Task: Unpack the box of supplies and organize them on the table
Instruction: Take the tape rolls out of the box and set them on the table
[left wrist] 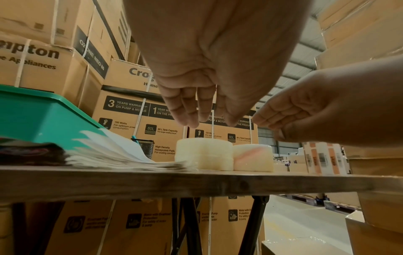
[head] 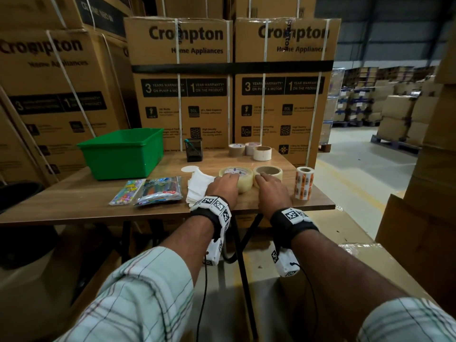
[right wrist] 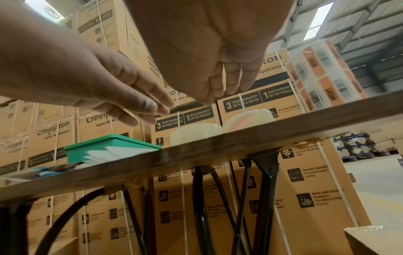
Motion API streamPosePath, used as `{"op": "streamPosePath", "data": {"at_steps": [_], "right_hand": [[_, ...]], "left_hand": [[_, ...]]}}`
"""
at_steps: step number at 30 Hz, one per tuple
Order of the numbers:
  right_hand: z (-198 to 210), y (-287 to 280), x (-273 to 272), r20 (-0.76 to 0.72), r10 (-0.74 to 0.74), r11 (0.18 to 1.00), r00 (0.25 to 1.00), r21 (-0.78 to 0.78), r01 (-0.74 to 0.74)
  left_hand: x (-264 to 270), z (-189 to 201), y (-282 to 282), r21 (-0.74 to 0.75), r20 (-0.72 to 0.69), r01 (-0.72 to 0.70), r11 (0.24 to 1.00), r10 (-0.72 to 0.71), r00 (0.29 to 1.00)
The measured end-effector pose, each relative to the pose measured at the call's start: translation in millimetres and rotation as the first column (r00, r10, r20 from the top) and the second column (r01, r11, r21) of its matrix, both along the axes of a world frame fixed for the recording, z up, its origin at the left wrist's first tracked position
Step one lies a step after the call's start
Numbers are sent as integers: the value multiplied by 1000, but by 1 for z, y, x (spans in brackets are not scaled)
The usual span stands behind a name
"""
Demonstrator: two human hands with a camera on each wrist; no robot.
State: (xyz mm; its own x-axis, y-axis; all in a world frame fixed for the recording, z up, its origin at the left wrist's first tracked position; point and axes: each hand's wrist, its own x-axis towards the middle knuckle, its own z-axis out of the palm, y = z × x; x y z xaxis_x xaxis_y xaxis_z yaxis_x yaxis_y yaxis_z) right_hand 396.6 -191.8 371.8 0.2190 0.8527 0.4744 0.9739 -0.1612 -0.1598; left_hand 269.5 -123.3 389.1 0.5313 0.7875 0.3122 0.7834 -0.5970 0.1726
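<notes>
Two clear tape rolls sat side by side near the table's (head: 283, 206) front edge, toward its right corner, glossy and drum-shaped: the left clear roll (head: 243, 177) with a printed paper disc on top, the right clear roll (head: 270, 172) showing its brown cardboard core. The left hand (head: 223, 187) reached palm down over the first, the right hand (head: 272, 191) over the second. From the wrist views, fingers hung straight and loosely together just above the rolls, each grip spread and holding nothing; whether fingertips touched the tape, hard to call. Beside the left hand lay a fanned stack of white paper sheets (head: 198, 187). Further left, two shiny plastic packets (head: 159, 191) of coloured stationery. A label roll (head: 304, 182), white with orange stickers, stood upright at the right edge. Three more tape rolls (head: 250, 150) clustered at the back edge, next to a black mesh pen cup (head: 194, 150). A smooth green plastic bin (head: 123, 156) filled the back left corner
</notes>
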Motion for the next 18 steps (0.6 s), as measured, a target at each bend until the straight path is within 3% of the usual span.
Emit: {"op": "streamPosePath", "data": {"at_steps": [4, 7, 9, 11, 14, 18], "right_hand": [[-1, -22, -28, 70, 50, 994, 996, 95, -56], [-8, -36, -57, 96, 207, 971, 973, 98, -217], [-17, -42, -79, 39, 366, 931, 930, -26, -365], [-31, -44, -104, -40, 439, 867, 898, -244, -435], [-66, -43, -150, -114, 455, 713, 883, -547, -438], [-139, -33, -210, -129, 454, 484, 882, -795, -365]], "left_hand": [[-38, -2, -17, 17, 73, 55, 998, -56, 996], [-78, -10, -28, 14, 83, 59, 998, -60, 995], [-108, -22, -34, -55, 52, 48, 997, -45, 998], [-138, -42, -40, -202, -80, 5, 979, -22, 997], [-179, -86, -53, -387, -296, -72, 919, -50, 954], [-223, -163, -56, -551, -359, -147, 822, -75, 930]]}}
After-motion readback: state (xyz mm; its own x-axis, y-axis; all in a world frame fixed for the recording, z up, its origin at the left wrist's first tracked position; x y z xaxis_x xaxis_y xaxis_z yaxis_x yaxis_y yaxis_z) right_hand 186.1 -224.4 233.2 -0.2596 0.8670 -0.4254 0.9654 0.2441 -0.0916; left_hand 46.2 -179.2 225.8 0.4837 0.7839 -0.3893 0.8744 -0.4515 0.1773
